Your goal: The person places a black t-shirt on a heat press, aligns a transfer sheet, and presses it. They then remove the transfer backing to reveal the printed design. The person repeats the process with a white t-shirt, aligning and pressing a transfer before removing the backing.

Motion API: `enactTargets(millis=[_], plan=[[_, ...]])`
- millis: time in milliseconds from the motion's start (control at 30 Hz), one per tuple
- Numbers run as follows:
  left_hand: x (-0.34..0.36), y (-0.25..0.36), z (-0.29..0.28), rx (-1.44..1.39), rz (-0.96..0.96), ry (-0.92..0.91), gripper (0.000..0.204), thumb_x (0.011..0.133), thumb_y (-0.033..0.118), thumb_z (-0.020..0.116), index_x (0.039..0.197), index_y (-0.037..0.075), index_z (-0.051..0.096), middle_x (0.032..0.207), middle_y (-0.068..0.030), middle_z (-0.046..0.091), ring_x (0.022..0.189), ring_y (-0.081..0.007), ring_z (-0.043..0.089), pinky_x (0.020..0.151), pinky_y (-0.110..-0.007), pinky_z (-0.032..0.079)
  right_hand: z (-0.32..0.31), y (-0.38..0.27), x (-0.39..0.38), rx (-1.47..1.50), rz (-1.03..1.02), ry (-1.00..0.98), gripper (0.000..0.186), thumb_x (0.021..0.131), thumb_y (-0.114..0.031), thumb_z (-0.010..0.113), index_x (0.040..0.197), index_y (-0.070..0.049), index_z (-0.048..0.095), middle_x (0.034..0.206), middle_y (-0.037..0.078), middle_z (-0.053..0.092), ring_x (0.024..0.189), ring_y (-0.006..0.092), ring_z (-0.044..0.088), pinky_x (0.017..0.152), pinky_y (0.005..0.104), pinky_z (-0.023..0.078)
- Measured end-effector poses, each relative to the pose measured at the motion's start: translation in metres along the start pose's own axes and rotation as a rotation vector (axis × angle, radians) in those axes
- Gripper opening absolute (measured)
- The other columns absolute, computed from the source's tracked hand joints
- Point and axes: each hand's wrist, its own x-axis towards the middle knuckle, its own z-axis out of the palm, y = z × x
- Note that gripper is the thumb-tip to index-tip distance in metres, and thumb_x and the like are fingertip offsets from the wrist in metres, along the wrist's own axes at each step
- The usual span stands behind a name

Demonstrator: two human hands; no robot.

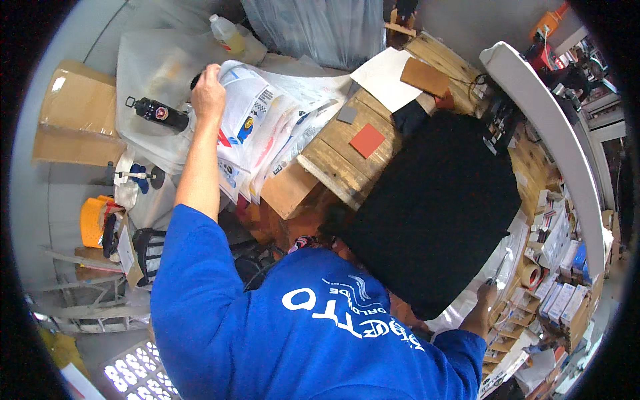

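Two arms reach out to opposite sides from a blue T-shirt (267, 353) with white lettering. The right hand (485, 298) is low, just beside the lower right edge of a large black cloth (433, 213), a small dark thing (491, 282) at its fingertips; I cannot tell whether it pinches that. The cloth lies spread out, a planked wooden table (333, 160) showing bare on its left. Right of the right hand, small cartons (567, 303) crowd together beside a tape roll (530, 275).

An open-looking cardboard box (288, 191) sits below the table's near left corner. On the planks, a red square (367, 141) lies inward from the left edge, and a grey square (347, 115) closer to that edge.

The left hand (209, 95) is farther out, fingers bent and together at the left edge of a stack of printed plastic sheets (250, 123), near its upper left corner; whether they pinch a sheet I cannot tell. A black bottle (160, 115) lies tilted just left of the hand.

Toward the table's far end, a brown piece (425, 77) overlaps a white sheet (387, 77). Farthest, a translucent jug (227, 35) holds yellowish liquid.
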Motion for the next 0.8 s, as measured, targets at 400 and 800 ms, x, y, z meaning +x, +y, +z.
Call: enactTargets(millis=[400, 800], plan=[[0.055, 0.008, -0.047, -0.048, 0.072, -0.077, 0.030, 0.092, 0.005, 0.050, 0.114, 0.015, 0.067, 0.113, -0.0126, 0.072, 0.106, -0.0367, 0.068, 0.088, -0.047, 0.054, -0.012, -0.003, -0.019, 0.247, 0.064, 0.224, 0.032, 0.092, -0.023, 0.063, 0.114, -0.001, 0.059, 0.111, 0.028, 0.069, 0.108, 0.0475, 0.065, 0.089, 0.0541, 0.051], [0.164, 0.228, -0.176, -0.933, 0.594, -1.151, 0.014, 0.093, 0.004, 0.056, 0.100, 0.000, 0.068, 0.095, 0.0000, 0.065, 0.088, -0.0106, 0.058, 0.084, -0.026, 0.049, -0.002, 0.059, -0.126, 0.817, 0.133, 0.470, 0.049, 0.084, -0.004, 0.067, 0.132, -0.007, 0.057, 0.102, 0.016, 0.067, 0.098, 0.0339, 0.065, 0.087, 0.0438, 0.050]])
